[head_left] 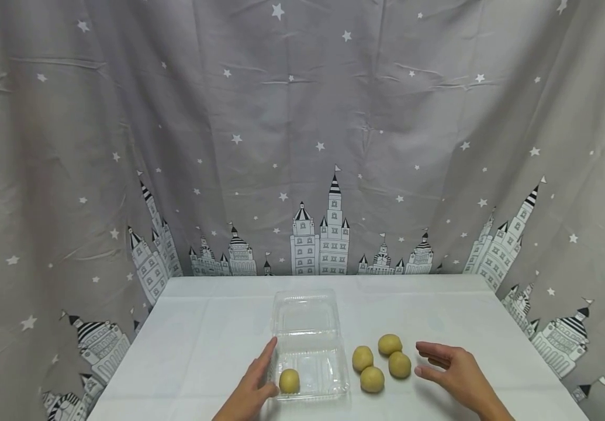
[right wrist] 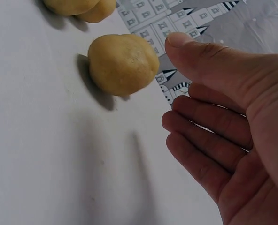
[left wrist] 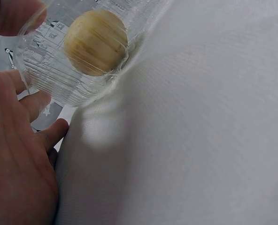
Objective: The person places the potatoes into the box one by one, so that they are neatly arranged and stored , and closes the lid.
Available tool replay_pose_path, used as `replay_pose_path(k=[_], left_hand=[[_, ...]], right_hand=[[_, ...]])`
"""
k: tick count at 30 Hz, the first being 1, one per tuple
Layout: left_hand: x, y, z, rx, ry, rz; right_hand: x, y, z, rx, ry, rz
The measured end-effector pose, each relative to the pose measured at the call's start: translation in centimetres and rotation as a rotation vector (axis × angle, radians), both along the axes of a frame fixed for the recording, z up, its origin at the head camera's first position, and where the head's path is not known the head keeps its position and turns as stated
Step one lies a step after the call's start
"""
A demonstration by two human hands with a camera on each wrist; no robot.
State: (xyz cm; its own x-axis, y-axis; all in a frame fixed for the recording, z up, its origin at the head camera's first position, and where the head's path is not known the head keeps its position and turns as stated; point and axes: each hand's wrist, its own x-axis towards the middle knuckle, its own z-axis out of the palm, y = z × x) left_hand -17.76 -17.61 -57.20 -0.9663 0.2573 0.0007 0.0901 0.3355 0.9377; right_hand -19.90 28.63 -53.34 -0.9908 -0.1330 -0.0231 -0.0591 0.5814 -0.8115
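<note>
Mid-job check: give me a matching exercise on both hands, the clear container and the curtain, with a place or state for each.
1. Left hand
2. Right hand
3. Clear container
4. Curtain

A. Hangs behind the white table
B. Lid open, one yellow ball inside
C. Beside the loose yellow balls, holding nothing
D. At the container's left side

Pairs: 1-D, 2-C, 3-B, 4-A

The curtain is grey — printed with white stars and black-and-white castles with striped spires — the tabletop plain white, the container colourless and transparent, and the balls dull yellow.
</note>
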Motion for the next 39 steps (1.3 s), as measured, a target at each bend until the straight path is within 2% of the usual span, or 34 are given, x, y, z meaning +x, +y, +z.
replay_pose_path(k=[8, 12, 17, 23, 30, 39], left_hand=[[0.1, 0.1, 0.0, 0.008, -0.007, 0.015], [0.2, 0.2, 0.0, -0.003, -0.013, 0.045], [0.3, 0.4, 0.2, -0.006, -0.031, 0.075], [0.5, 0.3, 0.4, 0.005, -0.053, 0.089], [0.5, 0.3, 0.1, 0.008, -0.025, 0.069], [0.5, 0.3, 0.2, -0.005, -0.035, 0.075]], right_hand=[[-0.3, -0.9, -1.0, -0.013, 0.036, 0.024], [-0.4, -1.1, -1.6, -0.016, 0.057, 0.033], [-0.7, -1.4, -2.1, -0.026, 0.037, 0.027], [-0.8, -1.8, -2.7, 0.03, 0.06, 0.031], [-0.6, -2.4, -2.8, 0.06, 0.096, 0.011], [-0.5, -3.2, -2.7, 0.044, 0.063, -0.034]])
